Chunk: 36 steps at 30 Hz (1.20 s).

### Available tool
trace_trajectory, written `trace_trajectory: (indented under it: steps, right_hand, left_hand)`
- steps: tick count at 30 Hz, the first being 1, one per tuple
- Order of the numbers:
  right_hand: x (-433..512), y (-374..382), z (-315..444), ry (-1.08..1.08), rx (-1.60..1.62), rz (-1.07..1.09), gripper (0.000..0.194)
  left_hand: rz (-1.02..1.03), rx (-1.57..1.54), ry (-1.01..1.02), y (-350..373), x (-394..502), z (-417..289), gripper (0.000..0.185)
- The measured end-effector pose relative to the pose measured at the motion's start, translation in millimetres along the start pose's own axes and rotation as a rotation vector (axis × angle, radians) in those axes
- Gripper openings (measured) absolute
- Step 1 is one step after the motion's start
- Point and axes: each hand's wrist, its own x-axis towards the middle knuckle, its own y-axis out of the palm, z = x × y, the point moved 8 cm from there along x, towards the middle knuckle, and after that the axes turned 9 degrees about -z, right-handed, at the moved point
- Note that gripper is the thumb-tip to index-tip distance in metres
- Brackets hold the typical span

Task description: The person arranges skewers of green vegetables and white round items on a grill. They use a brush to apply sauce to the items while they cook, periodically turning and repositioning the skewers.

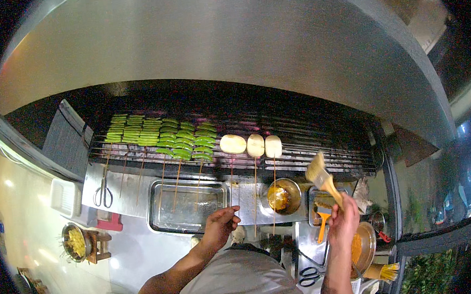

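My right hand [344, 217] grips the wooden handle of a wide basting brush [321, 171]. Its pale bristles point up, near the front right edge of the charcoal grill [313, 141]. Beside the metal tray's right edge, my left hand [223, 221] has its fingers curled together. A thin stick from the leftmost white oval slice [233, 144] runs down toward those fingertips; whether they pinch it is unclear. Two more skewered white slices [255, 145] lie to its right. Further left, several skewers of green peppers or pods [169, 135] rest on the bars.
A rectangular metal tray [188, 205] and a bowl of brown liquid [283, 197] sit along the front ledge. Scissors [103, 196] lie at left. An orange-handled brush [323, 225] rests in a small tray; a bowl of orange powder [363, 246] stands beyond. A metal hood [219, 37] overhangs the grill.
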Motion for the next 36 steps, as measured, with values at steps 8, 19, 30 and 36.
trace_trajectory:
  steps: [8,19,30,36]
  right_hand:
    - [-52.8,261.3,38.3,-1.25,-0.629,0.645,0.016]
    - [-17.2,310.5,18.7,-1.024,-0.985,1.069,0.02]
    - [15.8,342.5,10.7,-0.849,-0.845,1.095,0.013]
    - [3.2,341.0,5.3,-0.975,-0.796,1.195,0.013]
  left_hand:
    - [0.02,-0.25,-0.038,14.2,10.5,-0.7,0.027]
    - [-0.005,-0.254,0.002,12.2,11.7,-2.3,0.025]
    - [-0.096,-0.149,0.005,14.5,8.1,-1.4,0.022]
    - [-0.065,-0.145,0.025,17.9,8.5,-2.1,0.021]
